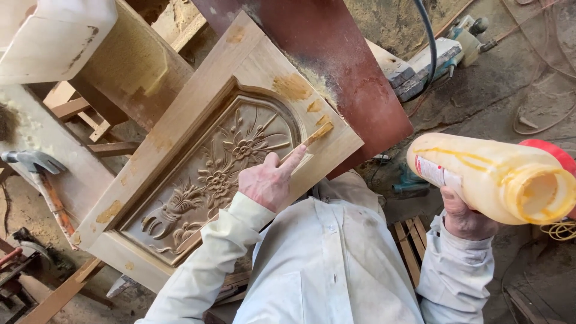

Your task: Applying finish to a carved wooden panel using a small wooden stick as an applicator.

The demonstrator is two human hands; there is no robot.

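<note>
While the carved wooden door panel lies tilted across the middle of the view, its long axis running from lower left to upper right, the left hand rests on its right-hand frame rail. This hand pinches a thin wooden stick, forefinger stretched along it, and the stick's tip touches the rail near the panel's upper right corner, beside yellowish patches of filler. The stick lies up and to the right of the hand, roughly along the rail. The right hand is well apart from the panel, off to the right, its fingers wrapped around a large translucent bottle of yellow glue held on its side, open mouth toward the camera. The left hand is therefore the nearer to the panel. A hammer lies at far left.
</note>
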